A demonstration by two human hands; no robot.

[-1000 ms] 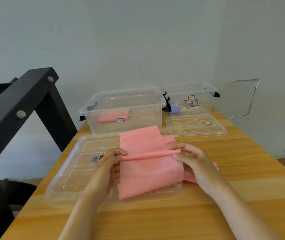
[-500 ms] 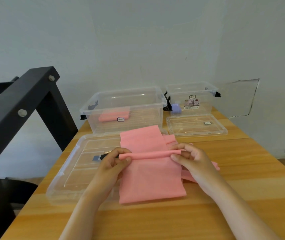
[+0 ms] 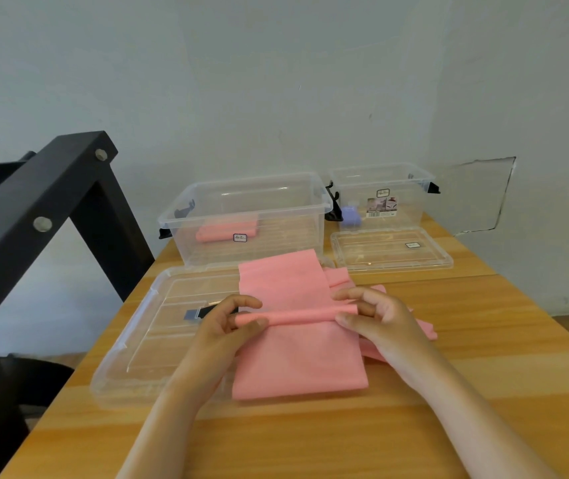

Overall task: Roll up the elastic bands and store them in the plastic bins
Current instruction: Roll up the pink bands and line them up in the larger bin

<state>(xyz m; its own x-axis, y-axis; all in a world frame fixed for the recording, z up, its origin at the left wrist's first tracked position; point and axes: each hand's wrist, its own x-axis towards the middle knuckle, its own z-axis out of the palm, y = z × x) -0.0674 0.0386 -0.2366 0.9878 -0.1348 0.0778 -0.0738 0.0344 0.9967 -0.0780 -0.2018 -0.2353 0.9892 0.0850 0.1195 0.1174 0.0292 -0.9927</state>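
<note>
Band lies flat across lid and worktop, giving a firm rolling base. Left hand and right hand fingers pinch the roll's ends, keeping it even. Bin waits behind.

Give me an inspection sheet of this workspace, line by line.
Surface: wooden table, bare at right.
Job's things: pink band flat, with a rolled fold across its middle; rolled pink bands in large bin; purple item in small bin.
Clutter: two lids lying flat.
Grippers: left hand and right hand pinch the roll's ends.
Cables: nothing seen.
Surroundings: black frame, grey wall.
</note>
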